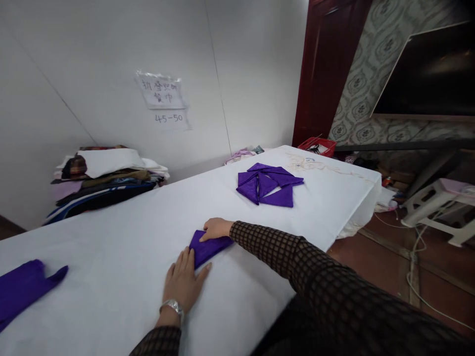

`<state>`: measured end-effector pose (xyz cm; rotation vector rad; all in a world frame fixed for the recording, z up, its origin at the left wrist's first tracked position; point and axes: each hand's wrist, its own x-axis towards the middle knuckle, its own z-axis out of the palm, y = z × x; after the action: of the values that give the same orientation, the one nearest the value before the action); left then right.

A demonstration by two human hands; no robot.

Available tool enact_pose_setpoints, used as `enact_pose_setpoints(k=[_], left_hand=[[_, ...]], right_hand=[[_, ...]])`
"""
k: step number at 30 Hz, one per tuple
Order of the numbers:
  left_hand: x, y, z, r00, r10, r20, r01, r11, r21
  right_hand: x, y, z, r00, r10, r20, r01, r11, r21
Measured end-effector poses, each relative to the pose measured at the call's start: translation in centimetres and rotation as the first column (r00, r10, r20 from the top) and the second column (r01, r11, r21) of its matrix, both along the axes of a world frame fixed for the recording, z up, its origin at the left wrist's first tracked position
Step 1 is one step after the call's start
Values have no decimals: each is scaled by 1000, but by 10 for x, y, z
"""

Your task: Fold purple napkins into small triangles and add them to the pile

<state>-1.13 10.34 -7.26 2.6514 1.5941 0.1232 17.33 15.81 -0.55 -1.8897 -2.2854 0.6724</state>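
Note:
A folded purple napkin (207,246) lies on the white-covered table (122,257) near the front edge. My left hand (183,283) rests flat on its near end, fingers stretched out, a watch on the wrist. My right hand (216,228) presses on the napkin's far edge with the fingers curled down on the cloth. Farther back lies a group of folded purple napkins (267,183) arranged in a fan of triangles. An unfolded purple cloth (22,287) lies at the table's left end.
A stack of folded fabrics (100,179) sits against the white wall at the left. A paper note (162,92) hangs on the wall. A red basket (317,145), a white stool (438,202) and cables on the floor are at the right.

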Motion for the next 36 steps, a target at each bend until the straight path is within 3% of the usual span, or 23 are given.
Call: enact_pose_setpoints(k=[6, 15, 21, 24, 27, 30, 36], left_hand=[[-3, 2, -4, 999, -41, 32, 40, 999, 31], [1, -14, 12, 1000, -13, 14, 14, 999, -49], [0, -17, 14, 999, -17, 41, 22, 992, -123], [0, -18, 15, 999, -17, 48, 23, 991, -130], [1, -19, 15, 998, -21, 53, 28, 991, -133], [0, -19, 15, 995, -14, 99, 28, 989, -143], [-21, -8, 14, 935, -34, 354, 91, 985, -148]], right_hand=[[0, -7, 3, 993, -4, -119, -4, 998, -70], [16, -20, -9, 992, -46, -114, 39, 998, -57], [21, -29, -19, 998, -65, -11, 65, 997, 44], [13, -45, -20, 995, -99, 26, 90, 965, 247], [4, -61, -26, 997, 74, 15, -73, 907, 414], [-3, -71, -40, 967, 249, 61, -252, 886, 390], [-2, -75, -57, 956, 247, 161, -289, 891, 351]])
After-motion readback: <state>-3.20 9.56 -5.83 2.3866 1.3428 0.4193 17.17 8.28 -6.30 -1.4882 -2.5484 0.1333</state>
